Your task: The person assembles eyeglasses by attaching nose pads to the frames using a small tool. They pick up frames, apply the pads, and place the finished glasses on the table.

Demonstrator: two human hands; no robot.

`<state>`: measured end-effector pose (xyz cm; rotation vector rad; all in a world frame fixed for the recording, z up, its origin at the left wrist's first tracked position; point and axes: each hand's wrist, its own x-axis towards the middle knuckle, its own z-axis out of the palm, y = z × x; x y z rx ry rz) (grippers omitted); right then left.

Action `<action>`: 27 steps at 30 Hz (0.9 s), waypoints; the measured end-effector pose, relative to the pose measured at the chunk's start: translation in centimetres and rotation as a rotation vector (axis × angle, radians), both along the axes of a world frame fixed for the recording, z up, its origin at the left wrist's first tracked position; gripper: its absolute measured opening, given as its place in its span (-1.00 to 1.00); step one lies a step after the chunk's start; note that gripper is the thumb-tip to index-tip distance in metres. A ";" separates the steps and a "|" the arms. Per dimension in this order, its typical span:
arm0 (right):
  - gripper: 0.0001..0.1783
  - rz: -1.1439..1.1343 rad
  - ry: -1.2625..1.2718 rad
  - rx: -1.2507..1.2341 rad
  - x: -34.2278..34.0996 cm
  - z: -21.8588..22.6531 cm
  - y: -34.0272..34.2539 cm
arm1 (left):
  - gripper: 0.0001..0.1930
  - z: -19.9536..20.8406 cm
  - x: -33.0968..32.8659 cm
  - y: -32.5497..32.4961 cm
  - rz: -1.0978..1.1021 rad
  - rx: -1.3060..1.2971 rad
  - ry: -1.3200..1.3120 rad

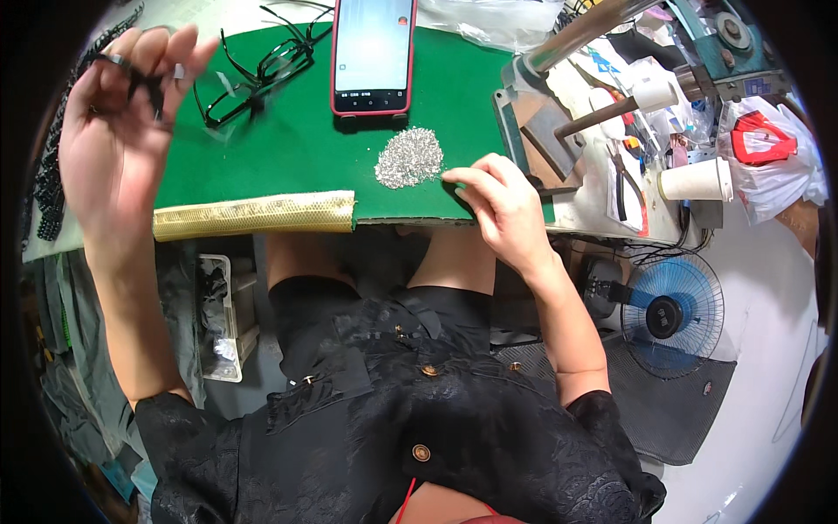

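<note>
Furnished with a green-topped table (279,162) and, at right, a blue-bladed fan (665,316) near a dark mat (681,415) on a pale, glossy floor (768,301), brightly lit, with white glints at lower right.

The left hand (120,166) is raised, seemingly curled, while the right hand (506,208) points leftward, loosely bent.

A phone (374,48) is standing toward the table's (288,166) far edge; a gold strip (253,213) is lying along its near edge. Pliers (621,182) and a cup (696,180) are occupying the near right corner, a fan (668,314) standing below.
</note>
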<state>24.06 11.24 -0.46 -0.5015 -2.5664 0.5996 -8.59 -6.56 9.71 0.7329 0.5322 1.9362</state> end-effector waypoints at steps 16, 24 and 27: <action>-0.84 -0.066 -0.023 -0.125 0.6 -0.5 0.8 | -0.48 -4.4 11.6 -0.6 0.325 -0.486 0.667; -0.90 -0.143 0.021 -0.152 -0.2 -0.5 0.6 | -0.54 -7.3 12.2 0.2 0.304 -0.460 0.824; -0.89 -0.189 0.024 -0.140 -0.4 -0.5 0.1 | -0.53 -7.9 12.1 0.2 0.276 -0.450 0.870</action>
